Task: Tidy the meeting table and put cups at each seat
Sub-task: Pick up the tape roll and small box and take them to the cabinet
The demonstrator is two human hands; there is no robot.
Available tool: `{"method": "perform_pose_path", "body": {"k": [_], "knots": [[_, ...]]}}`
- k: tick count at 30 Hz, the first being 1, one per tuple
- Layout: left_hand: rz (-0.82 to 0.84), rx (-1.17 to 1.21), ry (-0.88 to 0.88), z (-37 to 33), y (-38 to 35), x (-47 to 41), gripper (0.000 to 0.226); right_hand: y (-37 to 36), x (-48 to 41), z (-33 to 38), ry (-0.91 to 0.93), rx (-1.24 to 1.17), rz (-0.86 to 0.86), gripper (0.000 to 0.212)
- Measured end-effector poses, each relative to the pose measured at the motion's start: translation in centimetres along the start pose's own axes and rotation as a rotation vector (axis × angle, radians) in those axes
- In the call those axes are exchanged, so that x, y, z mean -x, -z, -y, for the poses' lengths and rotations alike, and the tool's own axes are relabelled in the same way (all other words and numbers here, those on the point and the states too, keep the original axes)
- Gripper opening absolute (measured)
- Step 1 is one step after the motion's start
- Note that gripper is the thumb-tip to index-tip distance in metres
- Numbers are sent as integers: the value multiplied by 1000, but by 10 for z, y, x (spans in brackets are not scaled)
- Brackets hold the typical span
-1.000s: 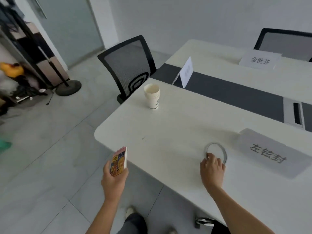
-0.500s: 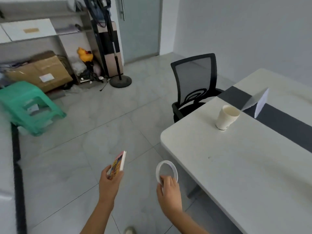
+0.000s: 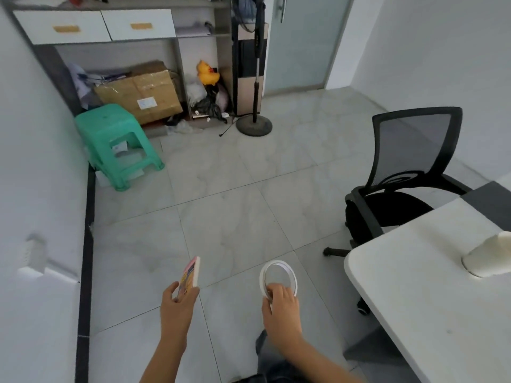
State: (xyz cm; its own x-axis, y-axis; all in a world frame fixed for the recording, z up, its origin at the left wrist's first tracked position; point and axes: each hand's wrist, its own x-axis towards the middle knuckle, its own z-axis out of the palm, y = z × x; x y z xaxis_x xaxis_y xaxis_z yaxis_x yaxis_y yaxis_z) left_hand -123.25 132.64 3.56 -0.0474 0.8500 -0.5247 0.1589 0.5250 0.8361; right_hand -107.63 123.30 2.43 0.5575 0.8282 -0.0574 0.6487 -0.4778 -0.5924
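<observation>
Our left hand (image 3: 177, 308) grips a small booklet (image 3: 189, 276), fingers curled round it. Our right hand (image 3: 282, 306) pinches a tape ring (image 3: 278, 276). Both are carried over the floor, clear of the table (image 3: 414, 313), where one paper cup (image 3: 489, 258) stands. We judge the tidying is underway, with most cups left to set out.

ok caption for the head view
Left hand holds a small colourful notepad, right hand a white tape ring.

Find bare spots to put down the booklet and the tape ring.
Bare: the table top nearer than the paper cup; the floor tiles between the green stool and the chair. Crowded: the floor under the shelf, with the cardboard box, bags and fan base.
</observation>
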Motion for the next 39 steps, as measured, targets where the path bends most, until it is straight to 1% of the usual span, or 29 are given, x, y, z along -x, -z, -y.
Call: {"method": "perform_pose_path", "body": {"k": [2, 4, 5, 7, 11, 14, 16, 19, 20, 23, 25, 27, 29, 32, 35, 37, 39], "knots": [[2, -31, -5, -12, -11, -15, 60, 1, -26, 0, -78, -36, 62, 22], [-10, -54, -31, -29, -24, -34, 71, -1, -59, 1, -72, -49, 44, 23], [-22, -63, -45, -38, -32, -46, 72, -4, -77, 4, -62, -65, 42, 23], [-49, -83, -62, -54, -49, -69, 65, -5, -117, 8, -38, -97, 52, 21], [-88, -130, -87, -92, -85, -110, 65, 2, -205, 18, 2, -131, 12, 17], [-125, -111, -108, -120, -109, -139, 57, 4, -261, 26, 8, -173, -15, 12], [-141, -132, -118, -137, -124, -156, 53, 0, -289, 30, 7, -184, 11, 7], [-151, -182, -79, -145, -134, -176, 48, -12, -316, 37, -5, -167, 76, 8], [-162, -186, -63, -147, -133, -183, 48, -16, -325, 40, 2, -189, 74, 6], [-227, -192, 32, -157, -123, -216, 53, -26, -357, 61, 60, -237, 70, 10], [-257, -208, 99, -167, -112, -243, 55, -39, -381, 79, 82, -215, 123, 10], [-293, -170, 119, -180, -98, -278, 57, -56, -407, 97, 115, -189, 156, 9], [-330, -111, 116, -202, -81, -317, 55, -76, -434, 118, 158, -156, 147, 8], [-347, -49, 55, -244, -51, -381, 44, -105, -476, 159, 211, -139, 54, 9], [-365, 17, -11, -288, -27, -433, 41, -134, -512, 202, 263, -115, -16, 21], [-376, 88, -34, -311, -19, -461, 39, -151, -528, 224, 330, -90, -5, 31], [-372, 114, -22, -323, -17, -484, 39, -164, -541, 235, 400, -32, 6, 39]]}}
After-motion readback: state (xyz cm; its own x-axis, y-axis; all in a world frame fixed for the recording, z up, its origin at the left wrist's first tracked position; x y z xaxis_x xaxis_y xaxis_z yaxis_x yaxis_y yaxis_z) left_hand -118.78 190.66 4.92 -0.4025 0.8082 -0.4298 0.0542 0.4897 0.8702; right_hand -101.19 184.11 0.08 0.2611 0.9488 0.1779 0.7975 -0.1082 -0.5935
